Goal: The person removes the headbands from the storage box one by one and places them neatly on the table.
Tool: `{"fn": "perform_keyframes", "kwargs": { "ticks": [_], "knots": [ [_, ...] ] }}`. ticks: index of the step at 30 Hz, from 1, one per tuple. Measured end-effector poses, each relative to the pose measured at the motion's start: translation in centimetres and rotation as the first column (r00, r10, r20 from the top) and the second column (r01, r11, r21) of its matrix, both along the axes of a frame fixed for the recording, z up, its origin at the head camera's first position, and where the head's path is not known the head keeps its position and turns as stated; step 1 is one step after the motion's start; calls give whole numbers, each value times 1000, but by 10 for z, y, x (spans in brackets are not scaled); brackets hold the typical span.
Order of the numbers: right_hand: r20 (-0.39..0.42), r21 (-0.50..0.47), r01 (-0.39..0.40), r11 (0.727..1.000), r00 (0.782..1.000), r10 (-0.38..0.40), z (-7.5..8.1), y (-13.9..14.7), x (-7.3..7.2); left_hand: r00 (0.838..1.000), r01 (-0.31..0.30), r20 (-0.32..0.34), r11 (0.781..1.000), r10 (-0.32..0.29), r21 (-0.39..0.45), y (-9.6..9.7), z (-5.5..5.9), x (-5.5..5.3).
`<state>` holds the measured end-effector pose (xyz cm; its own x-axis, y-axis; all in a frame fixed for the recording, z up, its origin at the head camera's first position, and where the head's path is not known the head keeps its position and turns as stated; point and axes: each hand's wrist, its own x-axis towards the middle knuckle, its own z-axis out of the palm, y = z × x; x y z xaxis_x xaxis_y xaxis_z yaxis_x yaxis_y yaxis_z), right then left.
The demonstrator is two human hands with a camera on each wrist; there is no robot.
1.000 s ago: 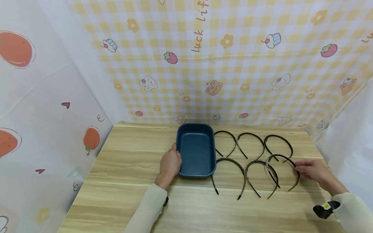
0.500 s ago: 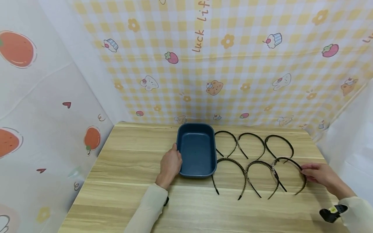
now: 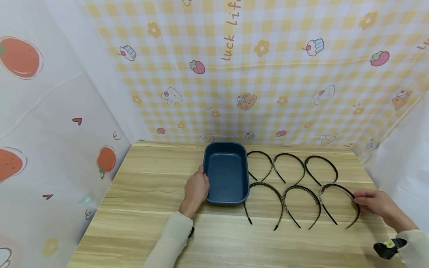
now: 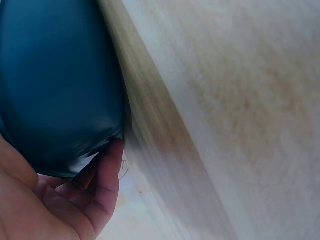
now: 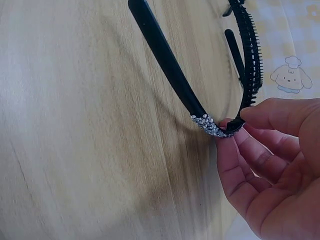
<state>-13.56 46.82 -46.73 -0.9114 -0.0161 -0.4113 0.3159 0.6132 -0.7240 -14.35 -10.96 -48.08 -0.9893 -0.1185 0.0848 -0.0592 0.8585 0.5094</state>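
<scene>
At the front right of the table, my right hand point(image 3: 380, 205) pinches the right side of a black toothed headband point(image 3: 329, 213) between thumb and fingers. Clear rhinestones point(image 5: 210, 126) sparkle on that headband in the right wrist view. The band appears to lie on or just above the wood. My left hand point(image 3: 196, 188) holds the left side of a dark blue rectangular plastic bin point(image 3: 224, 175) with nothing in it. In the left wrist view, curled fingers point(image 4: 109, 175) reach the bin's lower edge.
Several other dark headbands lie in two rows right of the bin, among them a back-right headband point(image 3: 330, 162) and a front-middle headband point(image 3: 313, 196). The wooden table point(image 3: 151, 178) meets a yellow checked cloth point(image 3: 234, 78) behind and white cloth at the sides.
My right hand has carried the headband rightward and slightly nearer, off its overlap with the front-middle headband. The left hand and the bin have stayed in place.
</scene>
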Motion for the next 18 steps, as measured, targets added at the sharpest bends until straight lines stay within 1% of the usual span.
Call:
{"fn": "perform_keyframes", "kwargs": {
  "ticks": [11,18],
  "knots": [
    [14,34,-6,999,1000,5,4,4,1,1000,0,3,1000,0,5,0,1,0],
    [12,37,-6,999,1000,5,4,3,2,1000,-1,3,1000,1,-2,0,1,0]
  ]
}}
